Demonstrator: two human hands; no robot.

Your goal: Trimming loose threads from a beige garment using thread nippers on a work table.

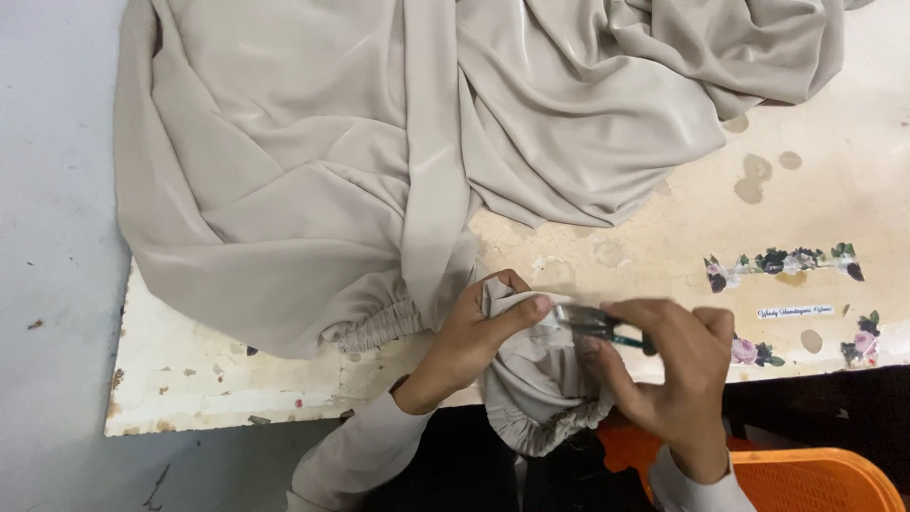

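While the left hand (471, 343) pinches the beige garment's elastic cuff (540, 389) over the tabletop's (664, 237) near edge, the right hand (668, 374) grips small snips (592, 324) touching the cuff fabric.

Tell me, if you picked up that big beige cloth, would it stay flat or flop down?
The beige cloth would probably flop: it lies in soft folds and droops over the table edge. Its sheen hints it could be slippery. It looks thin, so likely light.
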